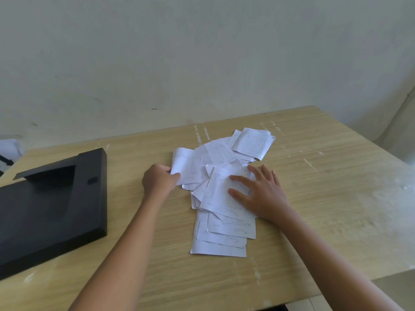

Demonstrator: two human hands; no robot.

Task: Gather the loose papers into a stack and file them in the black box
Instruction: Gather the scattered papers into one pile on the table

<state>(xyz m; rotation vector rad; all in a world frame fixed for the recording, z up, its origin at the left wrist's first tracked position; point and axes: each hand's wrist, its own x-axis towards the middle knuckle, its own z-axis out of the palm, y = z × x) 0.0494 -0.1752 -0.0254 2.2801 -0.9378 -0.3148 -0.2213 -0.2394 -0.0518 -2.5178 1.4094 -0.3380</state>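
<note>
Fingers [241, 178] of the right hand [261, 194] spread flat on the loose papers [221, 198]; left hand [158, 179] pinches the edge of one sheet [185, 167] at the pile's 9 o'clock side.

Gathering step, early by the look of it: papers lie fanned and overlapping mid-table, from 1 o'clock down to 6 o'clock, nothing squared into a stack. Next move likely calls for sweeping the outliers at 1 o'clock and 6 o'clock inward, then tapping edges flush. Black box [54, 205] sits well apart at 9 o'clock of the pile, lying flat, cut-out side up; cannot tell where its opening is. Table [325, 198] has bare wood at 3 o'clock and between pile and box. Near table edge at 6 o'clock, right corner at 4 o'clock; sheets could slide off there.
</note>
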